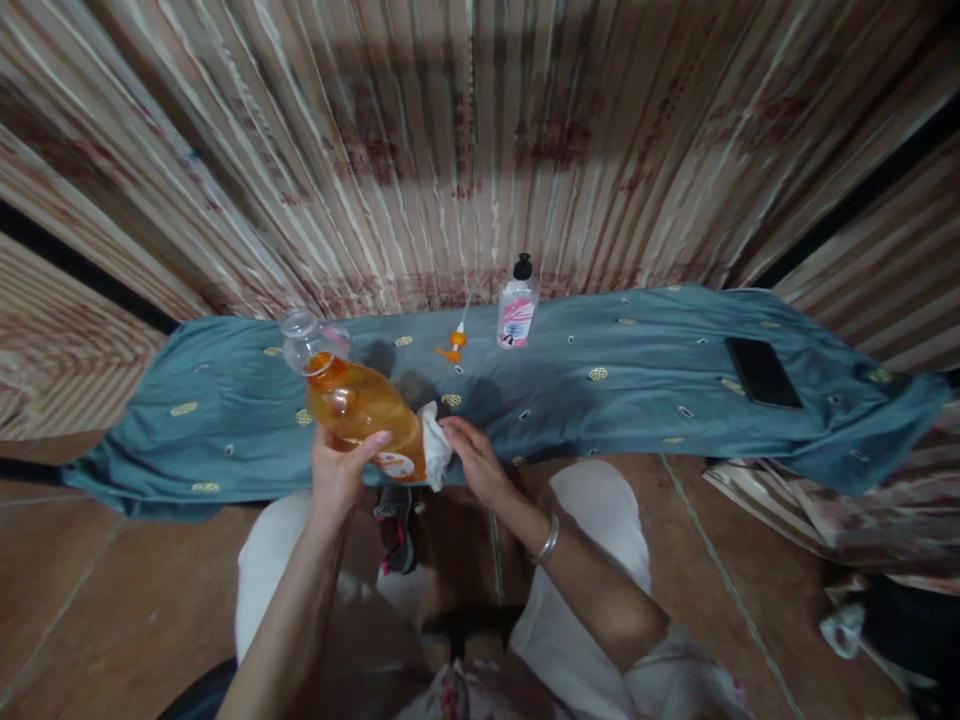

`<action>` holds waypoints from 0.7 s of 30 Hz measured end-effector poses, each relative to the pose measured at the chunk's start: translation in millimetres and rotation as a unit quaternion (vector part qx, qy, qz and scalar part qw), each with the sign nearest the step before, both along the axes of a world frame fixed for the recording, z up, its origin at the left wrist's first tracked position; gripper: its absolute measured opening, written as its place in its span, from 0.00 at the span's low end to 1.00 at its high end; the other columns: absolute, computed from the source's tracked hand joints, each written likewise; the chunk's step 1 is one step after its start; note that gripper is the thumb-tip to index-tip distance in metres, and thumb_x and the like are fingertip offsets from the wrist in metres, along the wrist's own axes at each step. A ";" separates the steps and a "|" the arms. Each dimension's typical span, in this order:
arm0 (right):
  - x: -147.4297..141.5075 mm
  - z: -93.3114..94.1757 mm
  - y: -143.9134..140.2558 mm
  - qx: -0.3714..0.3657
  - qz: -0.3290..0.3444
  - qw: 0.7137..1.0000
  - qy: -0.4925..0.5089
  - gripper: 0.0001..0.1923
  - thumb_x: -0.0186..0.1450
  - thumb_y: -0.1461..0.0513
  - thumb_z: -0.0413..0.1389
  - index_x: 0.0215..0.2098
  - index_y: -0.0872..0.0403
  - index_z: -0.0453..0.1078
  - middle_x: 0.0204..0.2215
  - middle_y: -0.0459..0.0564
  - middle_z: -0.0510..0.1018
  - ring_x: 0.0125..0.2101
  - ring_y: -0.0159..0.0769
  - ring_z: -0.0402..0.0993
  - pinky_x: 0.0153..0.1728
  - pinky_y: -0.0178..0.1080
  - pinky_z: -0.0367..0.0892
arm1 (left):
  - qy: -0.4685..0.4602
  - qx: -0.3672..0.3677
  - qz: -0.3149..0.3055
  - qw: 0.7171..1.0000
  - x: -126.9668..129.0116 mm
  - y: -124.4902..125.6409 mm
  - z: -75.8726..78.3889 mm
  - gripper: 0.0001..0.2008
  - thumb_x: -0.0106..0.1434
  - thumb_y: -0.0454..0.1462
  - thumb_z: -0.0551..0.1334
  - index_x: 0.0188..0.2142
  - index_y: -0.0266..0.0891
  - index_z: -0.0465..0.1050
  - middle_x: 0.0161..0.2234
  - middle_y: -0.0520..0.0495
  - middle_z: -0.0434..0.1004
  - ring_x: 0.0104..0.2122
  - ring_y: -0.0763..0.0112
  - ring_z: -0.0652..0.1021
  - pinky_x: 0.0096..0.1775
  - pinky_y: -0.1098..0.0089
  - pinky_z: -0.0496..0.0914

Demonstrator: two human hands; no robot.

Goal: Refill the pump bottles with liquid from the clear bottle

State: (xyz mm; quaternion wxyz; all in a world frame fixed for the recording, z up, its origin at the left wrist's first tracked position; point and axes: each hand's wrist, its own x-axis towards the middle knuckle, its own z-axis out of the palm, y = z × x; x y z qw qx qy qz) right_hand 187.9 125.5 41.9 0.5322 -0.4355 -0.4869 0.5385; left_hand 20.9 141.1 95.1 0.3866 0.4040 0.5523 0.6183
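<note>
My left hand (343, 468) is wrapped round an orange see-through bottle (375, 405), tilted with its uncapped mouth up to the left. Against the bottle's base at the right, my right hand (476, 455) presses a crumpled white cloth (435, 447); whether it is cloth or tissue is hard to tell. An orange pump top (454, 345) with a clear tube lies on the table beyond my hands. Behind the orange bottle stands a clear container (298, 335), partly hidden.
A clear bottle with a black cap and pink label (517, 310) stands at the back of the table. Toward the right lies a dark phone (763, 372). The table has a teal patterned cloth (645, 400). A striped curtain (480, 150) hangs right behind it.
</note>
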 end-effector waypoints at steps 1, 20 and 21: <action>-0.5 2.0 -5.0 0.002 0.013 1.000 0.005 0.16 0.63 0.49 0.54 0.37 0.52 0.72 0.30 0.44 0.75 0.33 0.33 0.70 0.35 0.35 0.66 | 0.001 -0.005 0.013 1.000 -2.1 -9.5 2.0 0.36 0.33 0.45 0.78 0.43 0.37 0.73 0.37 0.46 0.81 0.35 0.62 0.81 0.42 0.61 0.77; -3.0 -11.1 -93.6 -0.066 -0.106 0.990 -0.064 0.30 0.72 0.47 0.39 0.53 0.52 0.75 0.43 0.58 0.83 0.44 0.44 0.80 0.45 0.46 0.75 | -0.010 -0.011 0.014 1.000 44.6 -84.9 2.6 0.34 0.36 0.44 0.77 0.43 0.38 0.72 0.36 0.45 0.83 0.34 0.60 0.83 0.38 0.63 0.79; -0.6 -10.3 -94.7 -0.064 -0.118 0.988 -0.075 0.29 0.72 0.47 0.40 0.52 0.52 0.76 0.43 0.58 0.83 0.45 0.45 0.80 0.46 0.46 0.74 | -0.002 -0.016 0.004 1.000 47.9 -85.2 2.3 0.34 0.37 0.45 0.77 0.43 0.38 0.72 0.37 0.44 0.83 0.35 0.60 0.83 0.39 0.62 0.79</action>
